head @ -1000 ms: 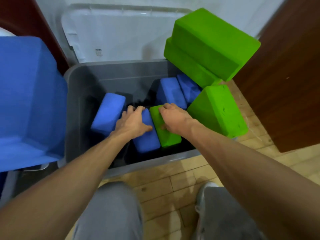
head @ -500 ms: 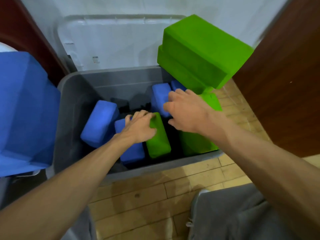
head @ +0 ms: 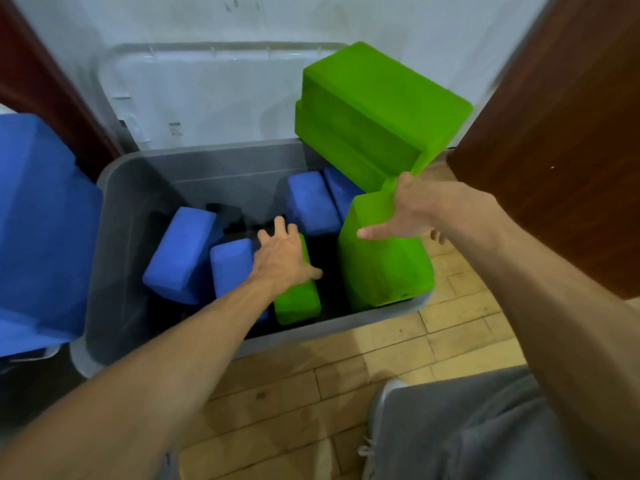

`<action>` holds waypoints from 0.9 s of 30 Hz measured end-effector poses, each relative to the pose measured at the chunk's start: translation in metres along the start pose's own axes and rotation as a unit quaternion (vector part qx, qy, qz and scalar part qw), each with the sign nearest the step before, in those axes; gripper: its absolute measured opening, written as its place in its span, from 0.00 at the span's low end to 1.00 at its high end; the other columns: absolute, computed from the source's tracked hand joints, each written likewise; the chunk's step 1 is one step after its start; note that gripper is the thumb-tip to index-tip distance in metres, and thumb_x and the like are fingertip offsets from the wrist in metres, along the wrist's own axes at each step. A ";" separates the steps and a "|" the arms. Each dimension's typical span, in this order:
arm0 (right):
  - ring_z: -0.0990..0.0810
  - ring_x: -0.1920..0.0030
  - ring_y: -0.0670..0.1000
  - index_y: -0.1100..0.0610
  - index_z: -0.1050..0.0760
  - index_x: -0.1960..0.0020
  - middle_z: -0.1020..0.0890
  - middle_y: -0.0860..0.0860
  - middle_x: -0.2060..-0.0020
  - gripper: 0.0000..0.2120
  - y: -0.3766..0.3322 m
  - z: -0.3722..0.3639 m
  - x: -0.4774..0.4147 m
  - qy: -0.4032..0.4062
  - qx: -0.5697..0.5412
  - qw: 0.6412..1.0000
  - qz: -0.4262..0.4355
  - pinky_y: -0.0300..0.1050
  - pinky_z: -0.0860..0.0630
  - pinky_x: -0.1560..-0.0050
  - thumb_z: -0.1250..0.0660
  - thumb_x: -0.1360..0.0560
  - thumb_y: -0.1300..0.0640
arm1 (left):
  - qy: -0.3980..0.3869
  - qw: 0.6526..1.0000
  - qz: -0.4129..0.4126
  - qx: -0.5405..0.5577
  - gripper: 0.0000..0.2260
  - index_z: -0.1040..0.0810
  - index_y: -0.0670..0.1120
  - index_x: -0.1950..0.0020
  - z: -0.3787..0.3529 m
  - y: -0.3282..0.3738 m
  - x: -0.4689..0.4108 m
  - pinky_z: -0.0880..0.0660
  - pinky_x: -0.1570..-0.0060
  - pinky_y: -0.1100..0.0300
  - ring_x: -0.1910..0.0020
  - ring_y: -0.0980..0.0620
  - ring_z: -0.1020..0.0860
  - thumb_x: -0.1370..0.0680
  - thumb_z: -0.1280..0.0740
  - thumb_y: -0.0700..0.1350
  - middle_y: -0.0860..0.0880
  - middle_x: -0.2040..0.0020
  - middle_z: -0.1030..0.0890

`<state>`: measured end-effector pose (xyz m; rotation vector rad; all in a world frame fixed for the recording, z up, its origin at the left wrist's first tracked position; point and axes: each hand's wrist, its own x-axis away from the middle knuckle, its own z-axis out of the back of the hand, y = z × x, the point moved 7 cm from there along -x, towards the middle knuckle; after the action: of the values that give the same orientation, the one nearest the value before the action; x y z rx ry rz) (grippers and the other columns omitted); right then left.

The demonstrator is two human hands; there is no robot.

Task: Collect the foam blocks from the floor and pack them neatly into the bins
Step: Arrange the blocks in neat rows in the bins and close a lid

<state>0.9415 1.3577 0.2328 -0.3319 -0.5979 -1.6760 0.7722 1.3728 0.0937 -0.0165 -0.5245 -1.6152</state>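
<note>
**Foam blocks (head: 311, 202) partly packed in the grey bin (head: 114, 244), both hands among them**

Inside the bin, a small green block (head: 298, 301) stands near the front wall. It has a blue block (head: 230, 263) touching its left side, and a second blue block (head: 183, 252) lies tilted further left. Two more blue blocks sit toward the back, side by side.

The left hand (head: 282, 258) reaches into the bin palm down. Its fingers are spread and almost straight, and it lies over the top of the small green block without curling round anything.

A large green block (head: 384, 268) stands upright in the front right corner of the bin, rising above the rim. The right hand (head: 412, 209) grips it at the upper right edge. The thumb stretches across the near face, while the fingers pass round the far side and are mostly hidden.

Behind that hand, two stacked green blocks (head: 377, 102) lie tilted over the bin's back right corner, against the white wall (head: 398, 22).

A translucent lid (head: 207, 98) leans on the wall behind the bin. Big blue foam pieces (head: 41, 220) are piled just beside the bin's left wall and overlap its rim. A brown panel (head: 561, 133) stands at the right. The bin rests on a wooden floor (head: 346, 372), where a grey trouser leg (head: 467, 431) shows at the bottom.
</note>
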 end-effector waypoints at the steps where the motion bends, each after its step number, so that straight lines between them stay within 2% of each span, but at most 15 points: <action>1: 0.25 0.37 0.64 0.66 0.59 0.24 0.34 0.64 0.30 0.58 -0.001 -0.004 -0.001 -0.008 -0.020 1.000 -0.005 0.56 0.27 0.38 0.35 0.32 0.29 | 0.000 1.000 0.005 0.007 0.41 0.36 0.41 0.34 0.001 -0.002 0.001 0.28 0.44 0.45 0.35 0.38 0.39 0.37 0.23 0.60 0.46 0.33 0.41; 6: 0.26 0.36 0.65 0.63 0.64 0.24 0.35 0.64 0.28 0.58 -0.003 -0.011 -0.008 -0.020 -0.094 0.995 -0.004 0.58 0.27 0.37 0.31 0.31 0.35 | 0.015 0.998 0.026 0.049 0.37 0.32 0.41 0.35 0.020 -0.014 0.001 0.30 0.41 0.47 0.37 0.40 0.37 0.36 0.24 0.58 0.45 0.37 0.37; 10: 0.24 0.38 0.66 0.60 0.63 0.23 0.37 0.63 0.27 0.58 0.000 -0.012 -0.014 -0.003 -0.114 0.993 -0.003 0.61 0.26 0.39 0.28 0.33 0.35 | 0.014 0.998 0.013 0.055 0.34 0.30 0.43 0.35 0.037 -0.011 0.004 0.30 0.41 0.50 0.37 0.41 0.36 0.35 0.25 0.56 0.45 0.37 0.35; 13: 0.23 0.40 0.65 0.59 0.62 0.23 0.35 0.64 0.29 0.58 0.000 -0.016 -0.016 0.010 -0.116 0.993 -0.004 0.61 0.26 0.40 0.28 0.34 0.35 | 0.043 0.996 -0.005 0.075 0.35 0.30 0.46 0.33 0.033 -0.005 0.011 0.32 0.38 0.52 0.38 0.43 0.36 0.36 0.25 0.57 0.46 0.38 0.35; 17: 0.23 0.40 0.65 0.60 0.61 0.23 0.32 0.64 0.30 0.58 0.000 -0.017 -0.015 0.021 -0.129 0.991 0.005 0.59 0.25 0.40 0.28 0.33 0.35 | 0.058 0.997 -0.009 0.044 0.34 0.32 0.48 0.33 0.023 0.004 0.010 0.32 0.39 0.49 0.37 0.43 0.38 0.34 0.28 0.61 0.46 0.38 0.35; 20: 0.24 0.39 0.66 0.59 0.61 0.23 0.32 0.64 0.31 0.57 0.003 -0.018 -0.015 0.016 -0.134 0.991 -0.001 0.60 0.26 0.39 0.29 0.33 0.35 | 0.049 0.999 0.011 -0.021 0.31 0.32 0.44 0.34 0.027 0.002 -0.005 0.35 0.38 0.44 0.34 0.42 0.35 0.28 0.35 0.64 0.44 0.36 0.33; 23: 0.24 0.39 0.66 0.59 0.55 0.24 0.32 0.64 0.31 0.54 0.008 -0.019 -0.017 0.018 -0.147 0.989 -0.006 0.62 0.26 0.40 0.28 0.33 0.35 | 0.008 0.998 0.017 -0.059 0.34 0.30 0.41 0.34 0.028 -0.001 -0.026 0.34 0.38 0.47 0.35 0.42 0.30 0.25 0.41 0.68 0.41 0.34 0.28; 27: 0.24 0.39 0.65 0.61 0.55 0.24 0.32 0.63 0.31 0.52 0.008 -0.020 -0.017 0.023 -0.153 0.988 -0.001 0.60 0.26 0.40 0.28 0.32 0.38 | -0.034 0.998 0.053 0.019 0.35 0.32 0.41 0.32 0.014 -0.007 -0.050 0.30 0.42 0.50 0.36 0.41 0.27 0.25 0.40 0.68 0.41 0.33 0.27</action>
<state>0.9552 1.3597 0.2087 -0.5105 -0.3046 -1.7731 0.7681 1.4249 0.0881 -0.0701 -0.5970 -1.5046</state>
